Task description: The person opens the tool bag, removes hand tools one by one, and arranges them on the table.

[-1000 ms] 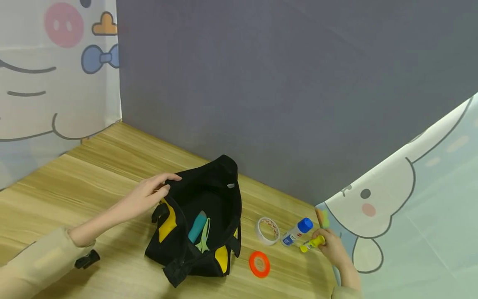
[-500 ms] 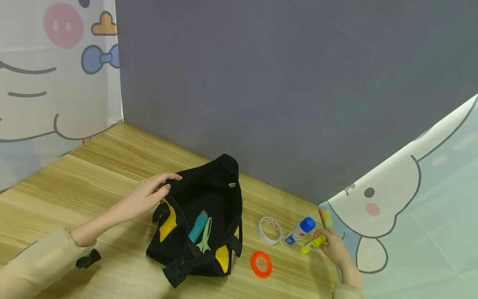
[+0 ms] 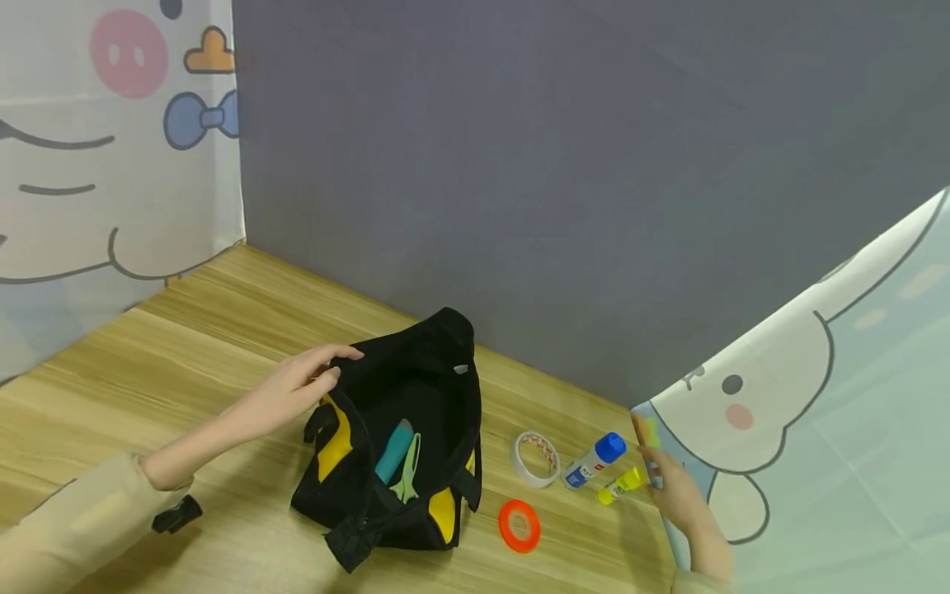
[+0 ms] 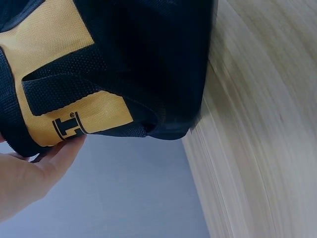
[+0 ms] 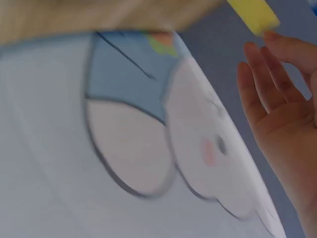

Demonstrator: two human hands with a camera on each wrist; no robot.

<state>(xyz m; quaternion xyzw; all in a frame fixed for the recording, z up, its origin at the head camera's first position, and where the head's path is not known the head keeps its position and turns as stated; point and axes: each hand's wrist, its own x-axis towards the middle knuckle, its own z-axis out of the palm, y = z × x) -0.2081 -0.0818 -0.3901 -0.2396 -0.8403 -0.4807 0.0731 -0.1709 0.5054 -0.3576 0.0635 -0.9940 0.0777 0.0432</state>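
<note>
My left hand [image 3: 293, 388] holds the rim of an open black and yellow tool bag [image 3: 349, 495]; in the left wrist view its fingers [image 4: 62, 158] lie against the bag's outside. Inside the bag are a teal tool [image 3: 394, 451], its kind unclear, and light green scissors [image 3: 408, 470]. My right hand [image 3: 679, 495] is just right of a small yellow tube like a glue stick [image 3: 622, 485], which stands on the table. In the right wrist view the hand's fingers are nearly straight, and the thumb tip is close to or touching the yellow tube [image 5: 255, 15].
Left of the yellow tube stands a white glue stick with a blue cap [image 3: 596, 460]. A white tape roll [image 3: 517, 469] and an orange tape roll [image 3: 508, 536] lie between it and the bag. A grey wall [image 3: 519, 206] rises behind; a patterned cloth [image 3: 816, 511] borders the right side.
My right hand has let go of the yellow tube and drawn slightly to the right, its fingers straightening. The tube stays in place. My left hand still holds the bag's rim.
</note>
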